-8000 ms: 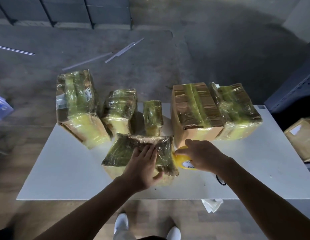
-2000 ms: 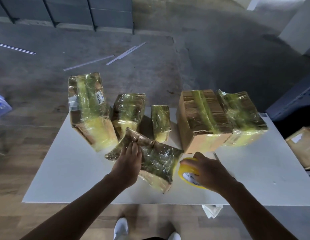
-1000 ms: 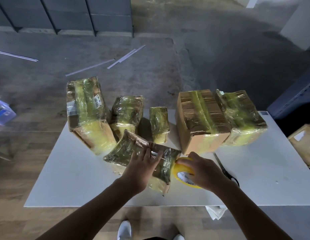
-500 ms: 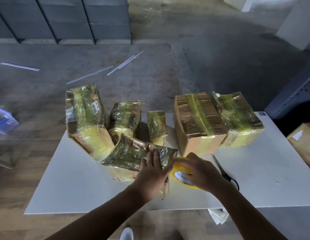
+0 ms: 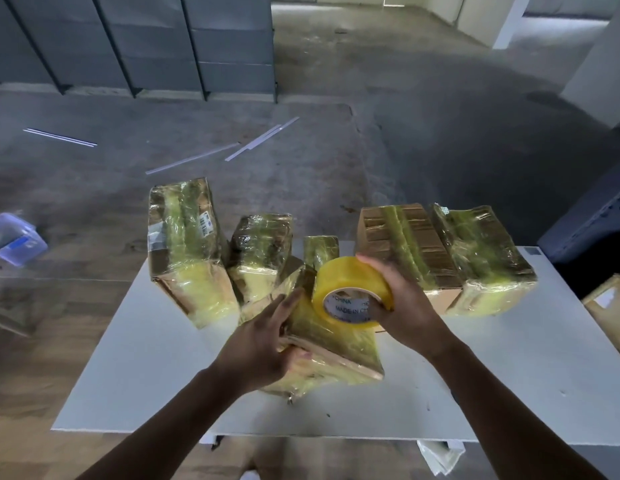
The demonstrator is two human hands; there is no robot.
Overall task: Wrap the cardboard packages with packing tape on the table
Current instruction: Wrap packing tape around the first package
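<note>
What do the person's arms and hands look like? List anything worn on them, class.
The left hand and right hand wear no gloves. Both arms are bare right to the picture's edge, with no sleeves in view. No watch or band shows at either wrist.

Two bare arms come in from the bottom edge of the view. The left hand [image 5: 263, 344] and the right hand [image 5: 402, 306] are uncovered, with long, slim fingers [image 5: 287, 301] and knuckles that stand out faintly in the dim light. The left forearm [image 5: 184, 410] and the right forearm [image 5: 492, 393] are lean, and bare skin runs as far as the view's edge. Low between the arms shows a small sliver of a white shoe toe [image 5: 249, 475], too blurred to tell more.
</note>
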